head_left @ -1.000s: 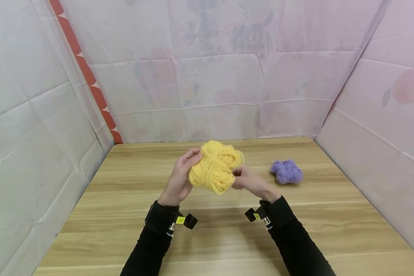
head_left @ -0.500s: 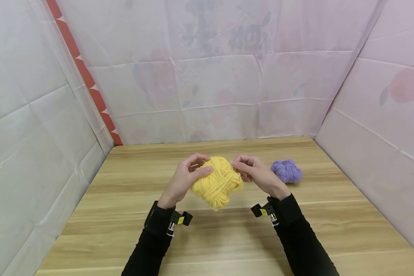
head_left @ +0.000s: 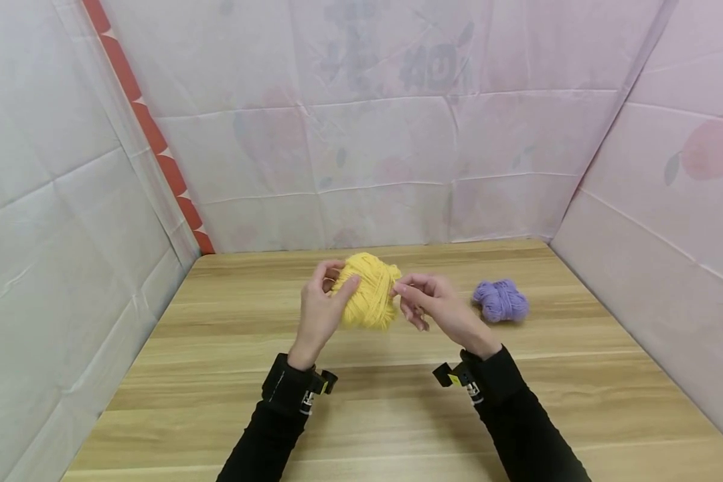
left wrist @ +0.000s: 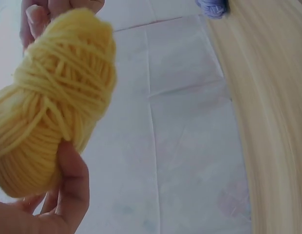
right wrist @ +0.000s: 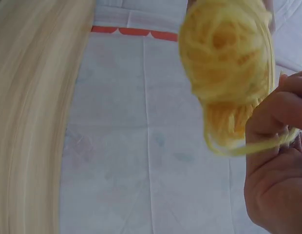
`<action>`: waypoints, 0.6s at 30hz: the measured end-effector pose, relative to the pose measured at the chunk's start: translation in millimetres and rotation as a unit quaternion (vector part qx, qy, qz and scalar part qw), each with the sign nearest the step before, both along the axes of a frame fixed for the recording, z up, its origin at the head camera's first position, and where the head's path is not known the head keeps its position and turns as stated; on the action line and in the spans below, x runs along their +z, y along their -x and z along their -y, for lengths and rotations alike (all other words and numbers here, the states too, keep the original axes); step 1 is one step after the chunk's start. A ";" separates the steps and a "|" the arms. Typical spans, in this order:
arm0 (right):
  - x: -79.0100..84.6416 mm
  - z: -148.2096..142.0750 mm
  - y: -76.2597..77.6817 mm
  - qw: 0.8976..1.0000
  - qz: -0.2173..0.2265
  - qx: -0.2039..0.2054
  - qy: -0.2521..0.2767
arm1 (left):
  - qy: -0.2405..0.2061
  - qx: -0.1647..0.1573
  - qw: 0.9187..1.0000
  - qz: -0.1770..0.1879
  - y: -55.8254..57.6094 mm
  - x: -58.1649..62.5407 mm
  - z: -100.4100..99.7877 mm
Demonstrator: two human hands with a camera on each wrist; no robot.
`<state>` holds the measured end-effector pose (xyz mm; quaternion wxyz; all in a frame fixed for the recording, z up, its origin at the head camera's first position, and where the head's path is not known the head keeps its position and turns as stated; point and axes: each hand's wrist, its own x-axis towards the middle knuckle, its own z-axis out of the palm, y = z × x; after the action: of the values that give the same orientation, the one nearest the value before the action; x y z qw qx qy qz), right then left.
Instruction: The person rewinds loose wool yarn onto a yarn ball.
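Note:
A yellow ball of yarn (head_left: 370,291) is held up over the table, gripped at its left side between the thumb and fingers of my left hand (head_left: 322,311). Strands cross around its middle in the left wrist view, where the same yarn ball (left wrist: 68,83) fills the upper left. My right hand (head_left: 442,308) is just to the right of the ball, thumb and forefinger pinched together. In the right wrist view a loose yellow strand (right wrist: 248,148) runs from the bottom of the ball into the right hand's curled fingers (right wrist: 280,117).
A purple ball of yarn (head_left: 501,300) lies on the wooden table (head_left: 217,375), to the right of my right hand. White printed sheets (head_left: 385,140) hang behind the table and on both sides. A camera sits on each wrist over black sleeves.
The yellow yarn ball dipped and turned, then rose again and shifted slightly left in my left hand. My right hand came up from beside it to a pinch at its right edge.

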<state>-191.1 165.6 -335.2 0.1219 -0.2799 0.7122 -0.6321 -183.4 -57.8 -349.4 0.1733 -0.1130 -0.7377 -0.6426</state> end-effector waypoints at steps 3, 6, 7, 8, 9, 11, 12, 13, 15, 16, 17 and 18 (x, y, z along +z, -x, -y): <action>-1.4 6.3 -1.7 1.000 -0.003 0.014 -0.007 | -0.032 0.018 0.999 -0.015 1.1 -1.5 -0.7; -2.9 11.6 -2.5 1.000 -0.006 0.026 -0.013 | -0.058 0.030 0.997 -0.028 1.5 -0.7 -1.3; -3.3 13.0 -3.0 0.999 -0.005 0.028 -0.015 | -0.065 0.034 0.997 -0.031 1.5 -0.2 -1.4; -3.7 14.4 -3.5 0.999 -0.003 0.031 -0.015 | -0.073 0.035 0.996 -0.033 1.3 0.4 -1.4; -4.1 15.6 -4.1 0.999 0.000 0.032 -0.016 | -0.082 0.034 0.995 -0.035 0.9 0.9 -1.5; -4.9 18.0 -5.3 0.999 0.010 0.034 -0.016 | -0.097 0.033 0.994 -0.036 0.5 1.5 -1.8; -5.3 19.1 -5.9 0.999 0.012 0.036 -0.016 | -0.103 0.033 0.993 -0.036 0.6 1.5 -1.9; -5.6 20.3 -6.3 0.999 0.015 0.038 -0.016 | -0.110 0.035 0.993 -0.038 0.7 1.6 -2.2; -6.7 22.3 -6.6 0.999 0.014 0.045 -0.019 | -0.125 0.039 0.991 -0.039 0.8 2.2 -2.5; -7.4 23.2 -6.5 0.999 0.012 0.048 -0.022 | -0.133 0.040 0.990 -0.039 1.0 2.7 -2.6; -8.1 23.9 -6.3 0.998 0.009 0.050 -0.025 | -0.142 0.040 0.988 -0.039 1.1 3.1 -2.6; -8.8 24.6 -6.0 0.998 0.003 0.052 -0.029 | -0.151 0.040 0.987 -0.039 0.9 3.8 -2.5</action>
<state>-185.1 141.0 -343.9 0.1645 -0.3113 0.7143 -0.6048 -184.3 -55.3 -345.7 0.2426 -0.0803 -0.6289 -0.7343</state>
